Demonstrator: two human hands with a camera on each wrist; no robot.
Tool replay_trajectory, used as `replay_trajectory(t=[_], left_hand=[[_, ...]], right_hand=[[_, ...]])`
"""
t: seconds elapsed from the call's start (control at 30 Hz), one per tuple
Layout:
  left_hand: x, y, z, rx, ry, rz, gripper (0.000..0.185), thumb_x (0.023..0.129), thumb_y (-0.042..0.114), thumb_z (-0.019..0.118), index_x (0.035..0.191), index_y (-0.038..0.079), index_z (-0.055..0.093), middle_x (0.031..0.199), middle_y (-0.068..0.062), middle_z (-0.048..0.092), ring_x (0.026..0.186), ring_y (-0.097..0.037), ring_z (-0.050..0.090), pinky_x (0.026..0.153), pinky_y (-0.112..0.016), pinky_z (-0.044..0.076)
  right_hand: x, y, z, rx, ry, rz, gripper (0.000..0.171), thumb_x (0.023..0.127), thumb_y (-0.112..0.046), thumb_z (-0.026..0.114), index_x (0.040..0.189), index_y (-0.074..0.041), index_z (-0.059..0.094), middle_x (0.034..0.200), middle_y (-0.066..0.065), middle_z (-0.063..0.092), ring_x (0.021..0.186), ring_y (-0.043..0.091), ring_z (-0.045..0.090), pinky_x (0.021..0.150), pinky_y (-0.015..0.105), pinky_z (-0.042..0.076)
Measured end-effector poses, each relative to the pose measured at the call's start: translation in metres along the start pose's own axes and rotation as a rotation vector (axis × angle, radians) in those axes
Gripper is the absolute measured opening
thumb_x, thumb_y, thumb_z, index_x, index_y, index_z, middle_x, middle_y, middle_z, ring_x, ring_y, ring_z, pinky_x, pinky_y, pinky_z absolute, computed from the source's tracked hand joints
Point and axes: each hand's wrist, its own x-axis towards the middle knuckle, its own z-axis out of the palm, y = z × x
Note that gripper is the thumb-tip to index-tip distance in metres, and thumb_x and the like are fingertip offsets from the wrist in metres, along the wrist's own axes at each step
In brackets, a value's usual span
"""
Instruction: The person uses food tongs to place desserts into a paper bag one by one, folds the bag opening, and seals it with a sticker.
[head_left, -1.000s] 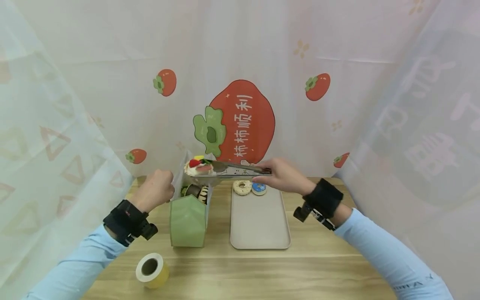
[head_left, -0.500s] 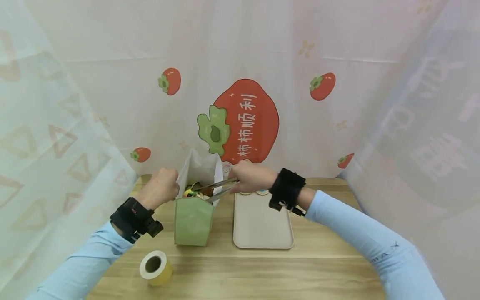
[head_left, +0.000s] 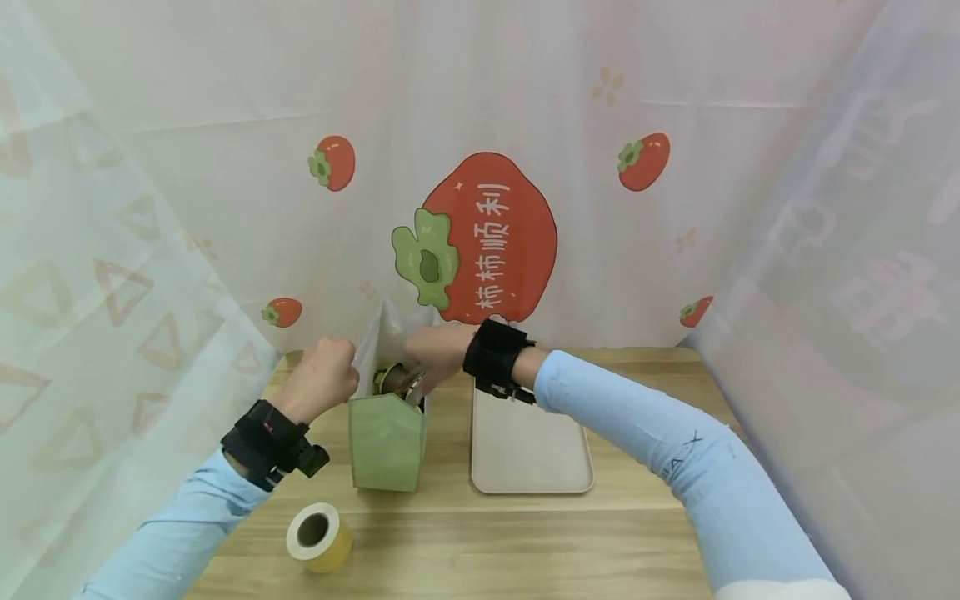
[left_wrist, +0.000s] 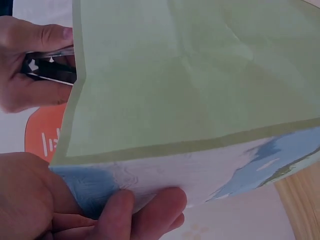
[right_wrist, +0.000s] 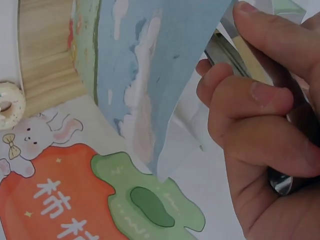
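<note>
A green paper bag stands upright on the table with its top unfolded. My left hand grips the bag's left side near the rim; in the left wrist view its fingertips press the printed paper. My right hand is at the bag's mouth, holding metal tongs by their arms. The tongs reach down into the bag, their tips hidden. Inside, a dark brown round pastry shows. I cannot see what lies between the tong tips.
Right of the bag lies a beige tray. A doughnut shows at the right wrist view's left edge. A roll of yellow tape sits near the front left. Printed cloth curtains hang at the back and both sides.
My right hand has moved left and lowered the tongs, which carried a cream-and-fruit pastry, into the bag. That pastry is now out of sight. My left hand keeps its grip on the bag.
</note>
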Motion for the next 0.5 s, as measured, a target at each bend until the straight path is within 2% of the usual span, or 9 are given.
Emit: replay_trajectory(t=[0.07,0.23,0.3,0.37,0.47,0.5], left_hand=[[-0.001,-0.001,0.000,0.007,0.000,-0.004,0.020,0.079,-0.009,0.052,0.063,0.002,0.056,0.052,-0.003,0.049,0.045,-0.015,0.044,0.044,-0.026,0.034],[-0.004,-0.003,-0.001,0.014,0.008,0.005,0.020,0.078,-0.009,0.052,0.063,0.003,0.058,0.052,-0.004,0.053,0.045,-0.016,0.047,0.045,-0.026,0.036],[-0.005,-0.004,-0.001,0.012,0.014,0.014,0.019,0.078,-0.009,0.053,0.064,0.002,0.058,0.052,-0.004,0.054,0.046,-0.016,0.048,0.045,-0.027,0.036],[-0.005,-0.006,-0.001,0.012,0.018,0.019,0.018,0.077,-0.009,0.053,0.064,0.002,0.058,0.053,-0.004,0.054,0.046,-0.016,0.048,0.045,-0.027,0.036],[-0.006,-0.008,-0.001,0.011,0.017,0.020,0.018,0.077,-0.009,0.053,0.065,0.002,0.058,0.053,-0.004,0.055,0.046,-0.016,0.049,0.046,-0.027,0.037],[-0.006,-0.008,-0.001,0.012,0.018,0.020,0.018,0.077,-0.009,0.053,0.064,0.003,0.058,0.053,-0.004,0.054,0.046,-0.016,0.048,0.046,-0.027,0.036]], right_hand=[[0.003,0.003,0.000,0.001,-0.017,-0.006,0.058,0.089,-0.026,0.075,0.062,-0.017,0.024,0.067,-0.004,0.013,0.060,0.010,0.015,0.060,0.025,0.018],[-0.004,0.011,-0.006,0.030,-0.016,-0.017,0.054,0.090,-0.025,0.074,0.063,-0.018,0.027,0.067,-0.005,0.016,0.062,0.009,0.018,0.063,0.024,0.020],[-0.016,0.013,-0.013,0.057,0.014,0.003,0.048,0.089,-0.023,0.074,0.063,-0.018,0.034,0.065,-0.006,0.021,0.060,0.009,0.022,0.061,0.023,0.023],[-0.031,0.017,-0.020,0.087,0.057,0.028,0.036,0.088,-0.022,0.074,0.064,-0.015,0.048,0.062,-0.007,0.029,0.058,0.008,0.028,0.059,0.022,0.025],[-0.059,0.023,-0.028,0.141,0.133,0.074,0.015,0.088,-0.023,0.075,0.082,-0.012,0.068,0.064,-0.007,0.044,0.059,0.008,0.038,0.058,0.022,0.031],[-0.069,0.026,-0.028,0.152,0.168,0.077,0.015,0.089,-0.025,0.075,0.091,-0.011,0.071,0.067,-0.007,0.048,0.061,0.008,0.041,0.060,0.022,0.034]])
